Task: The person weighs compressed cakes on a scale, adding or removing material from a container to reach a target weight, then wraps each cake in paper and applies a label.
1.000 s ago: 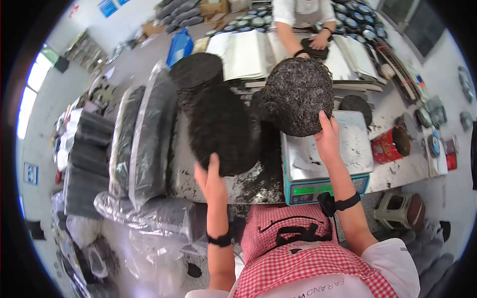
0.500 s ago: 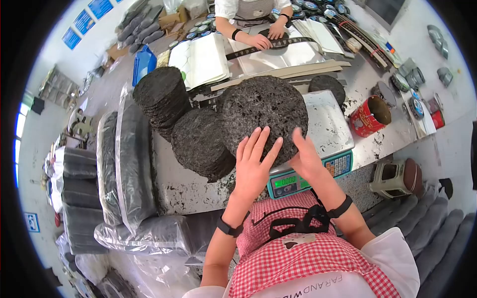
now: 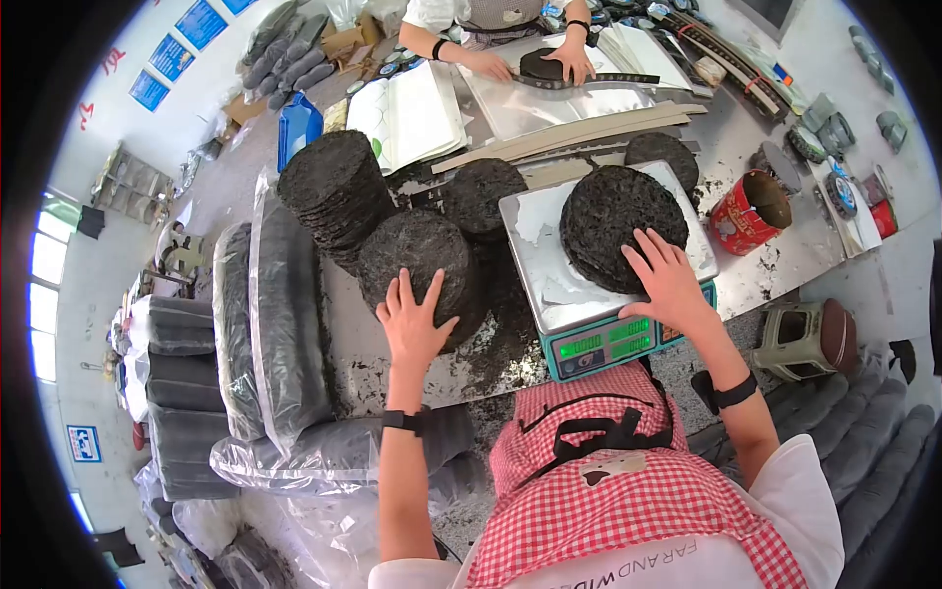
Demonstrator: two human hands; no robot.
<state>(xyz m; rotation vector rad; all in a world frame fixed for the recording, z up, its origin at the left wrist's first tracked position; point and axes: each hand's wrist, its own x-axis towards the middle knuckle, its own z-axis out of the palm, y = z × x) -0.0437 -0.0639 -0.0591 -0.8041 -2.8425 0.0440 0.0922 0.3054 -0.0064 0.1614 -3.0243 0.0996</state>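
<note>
A short stack of dark round cakes (image 3: pixel 610 221), which look like dried seaweed, lies on the metal pan (image 3: pixel 538 257) of a digital scale (image 3: pixel 601 346). My right hand (image 3: pixel 670 285) rests on the near right edge of that stack, fingers spread. To the left, my left hand (image 3: pixel 414 319) touches the top and near side of another pile of round cakes (image 3: pixel 412 257), its fingers apart. Behind it stand a taller pile (image 3: pixel 334 187) and a lower pile (image 3: pixel 483 191). The scale's green display is lit, with its digits too small to read surely.
Across the table a co-worker's hands (image 3: pixel 567 61) handle a dark round cake (image 3: pixel 540 65) and a printed strip. A red can (image 3: pixel 750 212) stands right of the scale. Plastic-wrapped bundles (image 3: pixel 285 324) line the left edge. Flat strips (image 3: pixel 574 139) lie behind the scale.
The cakes that both hands held above the scale now lie on its pan. My left hand has moved left to a pile; the right stays at the scale. The view has shifted slightly.
</note>
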